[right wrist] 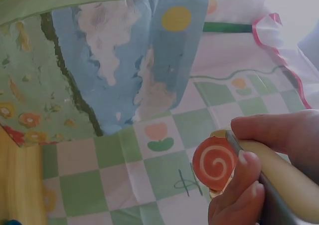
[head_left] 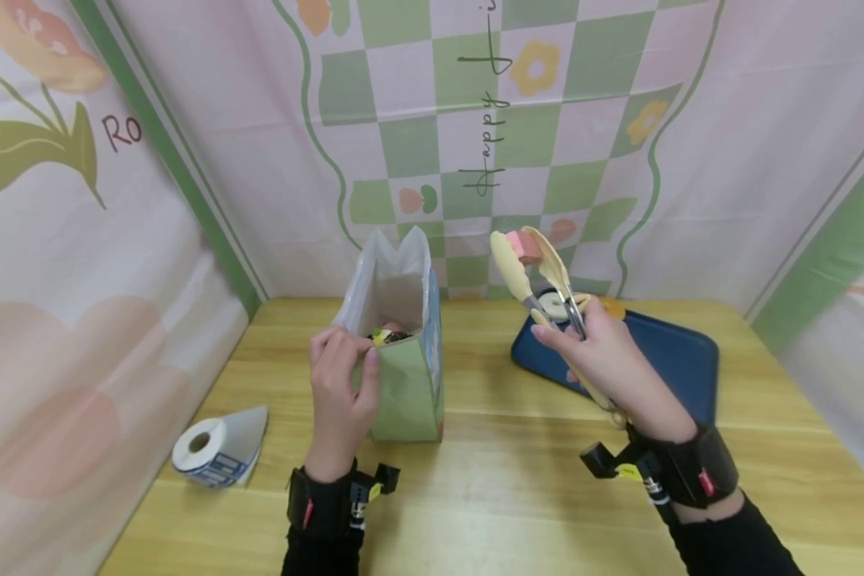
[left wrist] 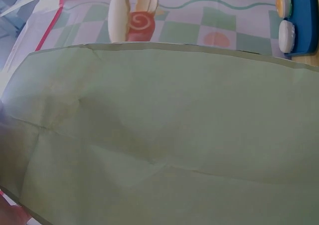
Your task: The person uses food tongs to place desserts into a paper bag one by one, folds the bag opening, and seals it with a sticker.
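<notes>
While the left hand (head_left: pixel 340 376) pinches the bag (head_left: pixel 403 352) rim, the raised right hand (head_left: pixel 605 356) grips tongs (head_left: pixel 540 276) — clamping a swirl roll (head_left: pixel 524 242).

Both forearms wear black long sleeves. Each wrist carries a wide black strap with a small red mark, and a little black camera mount juts from it, tagged with a yellow bit and a white-marked band. The left hand (head_left: pixel 340 382) and right hand (head_left: pixel 605 360) are bare; the nails look short, though that detail is soft.
</notes>
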Demonstrator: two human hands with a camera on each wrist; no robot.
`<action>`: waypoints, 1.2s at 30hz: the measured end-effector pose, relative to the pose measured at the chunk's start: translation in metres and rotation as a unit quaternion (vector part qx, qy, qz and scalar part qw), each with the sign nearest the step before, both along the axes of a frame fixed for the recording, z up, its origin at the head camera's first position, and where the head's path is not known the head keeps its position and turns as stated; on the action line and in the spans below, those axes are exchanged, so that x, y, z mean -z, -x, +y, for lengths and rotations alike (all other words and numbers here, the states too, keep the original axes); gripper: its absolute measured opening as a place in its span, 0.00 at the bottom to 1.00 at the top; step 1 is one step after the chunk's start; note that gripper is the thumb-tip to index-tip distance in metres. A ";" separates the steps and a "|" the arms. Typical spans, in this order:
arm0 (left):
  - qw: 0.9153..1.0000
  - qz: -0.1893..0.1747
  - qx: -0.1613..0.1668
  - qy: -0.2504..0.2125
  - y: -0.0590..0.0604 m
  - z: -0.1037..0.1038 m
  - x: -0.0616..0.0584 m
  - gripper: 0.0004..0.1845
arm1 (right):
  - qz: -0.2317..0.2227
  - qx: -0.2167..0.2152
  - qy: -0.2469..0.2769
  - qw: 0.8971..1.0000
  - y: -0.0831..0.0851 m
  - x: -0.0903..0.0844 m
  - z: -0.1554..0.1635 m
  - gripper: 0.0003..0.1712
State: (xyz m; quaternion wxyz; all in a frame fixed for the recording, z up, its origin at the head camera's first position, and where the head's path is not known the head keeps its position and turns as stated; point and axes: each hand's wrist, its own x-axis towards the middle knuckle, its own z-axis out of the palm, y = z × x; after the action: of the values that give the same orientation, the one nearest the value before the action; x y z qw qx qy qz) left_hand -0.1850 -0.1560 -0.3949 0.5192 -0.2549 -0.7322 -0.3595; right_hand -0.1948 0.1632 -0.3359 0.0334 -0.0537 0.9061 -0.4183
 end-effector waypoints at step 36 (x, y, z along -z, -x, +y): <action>1.000 -0.004 0.001 -0.001 0.001 0.000 0.001 0.16 | -0.010 -0.076 0.021 0.997 -0.005 -0.021 -0.071 0.41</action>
State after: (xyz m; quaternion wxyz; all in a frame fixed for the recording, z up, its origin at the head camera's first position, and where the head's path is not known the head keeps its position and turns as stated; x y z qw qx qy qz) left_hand -0.1858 -0.1562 -0.3963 0.5164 -0.2539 -0.7336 -0.3616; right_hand -0.1895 0.0918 -0.3146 0.0728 -0.1187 0.8901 -0.4340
